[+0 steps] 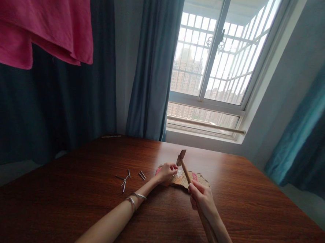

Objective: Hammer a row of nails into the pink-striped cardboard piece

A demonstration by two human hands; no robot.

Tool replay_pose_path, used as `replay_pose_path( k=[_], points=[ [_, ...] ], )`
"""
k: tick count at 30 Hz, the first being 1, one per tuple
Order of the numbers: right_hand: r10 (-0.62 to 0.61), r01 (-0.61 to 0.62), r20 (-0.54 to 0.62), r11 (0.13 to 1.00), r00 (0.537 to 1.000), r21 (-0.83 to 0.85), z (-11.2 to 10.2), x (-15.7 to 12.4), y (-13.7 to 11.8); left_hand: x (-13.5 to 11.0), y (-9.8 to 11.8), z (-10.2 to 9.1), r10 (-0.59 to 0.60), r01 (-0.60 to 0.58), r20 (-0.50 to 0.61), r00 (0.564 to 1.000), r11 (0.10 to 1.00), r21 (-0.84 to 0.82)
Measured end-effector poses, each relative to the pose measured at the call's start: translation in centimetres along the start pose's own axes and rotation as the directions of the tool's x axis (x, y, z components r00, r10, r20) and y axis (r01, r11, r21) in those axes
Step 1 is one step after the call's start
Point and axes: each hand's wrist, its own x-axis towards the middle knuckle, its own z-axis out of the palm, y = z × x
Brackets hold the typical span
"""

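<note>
My right hand (201, 195) is wrapped round the long wooden handle of a hammer (186, 171). The hammer's head is raised just above the fingertips of my left hand (168, 172). Those fingers are pinched together over a tan, leather-like piece (181, 179) that lies on the table; whatever is between them is too small to make out. Small dots or holes cover the piece, with pink patches near its ends and a notched right edge. Left of my left hand lie several slim metal rods (124, 185), which look like punches or stamping tools.
The brown wooden table (91, 205) reaches to the wall below a barred window (210, 65). Blue curtains (156, 62) hang behind it and at the right. A pink cloth (47, 23) hangs at the upper left.
</note>
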Motion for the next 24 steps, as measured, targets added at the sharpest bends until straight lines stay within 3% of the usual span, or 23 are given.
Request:
replay_pose_path(
  k=[24],
  points=[
    [0.018, -0.016, -0.059, 0.999, 0.998, 0.041, -0.34, -0.21, -0.03, -0.12, -0.16, 0.08, 0.023, -0.022, 0.009, 1.000, 0.999, -0.034]
  ],
)
